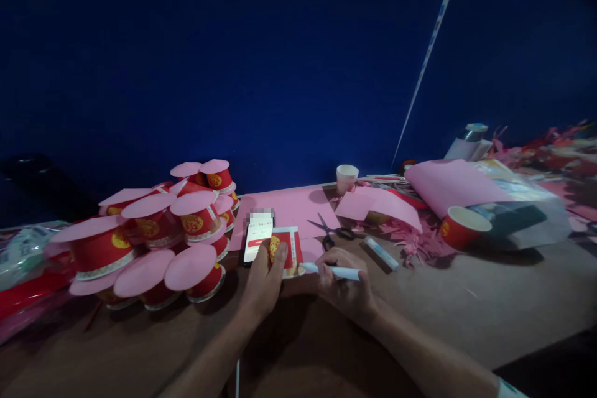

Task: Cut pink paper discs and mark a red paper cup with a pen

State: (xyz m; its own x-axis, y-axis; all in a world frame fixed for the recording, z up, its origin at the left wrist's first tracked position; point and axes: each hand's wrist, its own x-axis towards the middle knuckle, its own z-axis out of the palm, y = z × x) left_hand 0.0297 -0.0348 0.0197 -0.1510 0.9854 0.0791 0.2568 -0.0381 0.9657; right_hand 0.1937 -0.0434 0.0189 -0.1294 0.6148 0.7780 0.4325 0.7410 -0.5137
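My left hand (263,277) grips a red paper cup (293,245) with a gold emblem, thumb pressed on its side. The cup lies tilted over the edge of a pink paper sheet (289,202). In my right hand (342,277) is a white marker-like pen (347,273), its tip at or very near the cup's pale rim; contact is hard to make out. Just behind the left hand lies a phone (258,239) with a lit screen. Black-handled scissors (330,237) rest beyond the right hand, and a pale blue-and-white tube (381,253) lies to their right.
Several red cups topped with pink paper discs (147,206) are stacked at left. A white cup (347,178) stands at the back. To the right are curled pink paper (454,181), shredded pink strips (415,242) and another red cup (465,228). A blue partition (280,74) closes off the back.
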